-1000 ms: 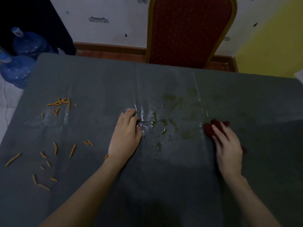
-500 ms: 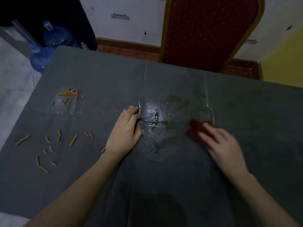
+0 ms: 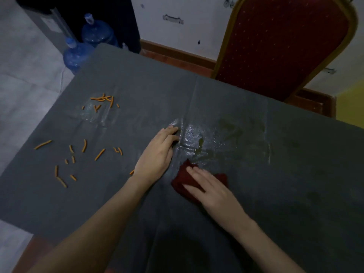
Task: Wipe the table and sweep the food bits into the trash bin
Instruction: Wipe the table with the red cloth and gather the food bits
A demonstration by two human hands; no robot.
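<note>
A grey cloth covers the table point(image 3: 295, 174). A wet greenish spill point(image 3: 199, 144) shines at its middle. My right hand point(image 3: 210, 190) presses flat, fingers straight, on a dark red rag point(image 3: 181, 181) just below the spill. My left hand point(image 3: 157, 154) rests flat on the cloth beside the wet patch, its fingertips at the spill's left edge. Several orange food sticks point(image 3: 84, 145) lie scattered on the left half, with a small cluster point(image 3: 103, 99) farther back by another damp patch. No trash bin is in view.
A red padded chair point(image 3: 279, 44) with a gold frame stands behind the table's far edge. Two blue water jugs point(image 3: 78, 54) stand on the floor past the far left corner. The table's left edge point(image 3: 39, 131) drops to grey floor tiles.
My right hand has slid the red rag leftward and toward me, from the right of the spill to just below it. My left hand has stayed in place. The camera view has shifted right.
</note>
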